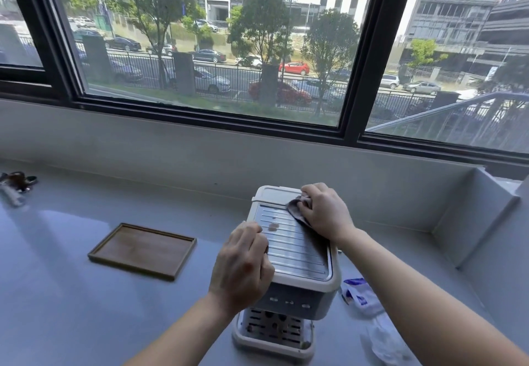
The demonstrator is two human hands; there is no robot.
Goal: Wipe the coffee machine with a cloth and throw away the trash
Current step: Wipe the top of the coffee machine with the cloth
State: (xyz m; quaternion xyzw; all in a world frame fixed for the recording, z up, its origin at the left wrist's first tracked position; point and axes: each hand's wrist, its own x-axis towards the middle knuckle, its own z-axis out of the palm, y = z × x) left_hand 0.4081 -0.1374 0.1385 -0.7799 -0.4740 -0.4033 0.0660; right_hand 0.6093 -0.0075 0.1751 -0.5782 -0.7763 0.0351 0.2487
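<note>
You are standing at a grey worktop [71, 294] under a wide window [217, 42]. The coffee machine [289, 288] is sitting right under both your hands. Your left hand [243, 265] is curling around its left top edge and is gripping the body there. Your right hand [325, 211] is pressing down, fingers bent, on a dark cloth [297, 208] at the far right corner of the ribbed metal top. Well to the left of your left hand a wooden tray [143, 249] is lying flat. Just below your right forearm, crumpled white and blue wrappers [360, 297] are lying on the worktop. A small white scrap [274, 226] is resting on the ribbed top, between your two hands.
</note>
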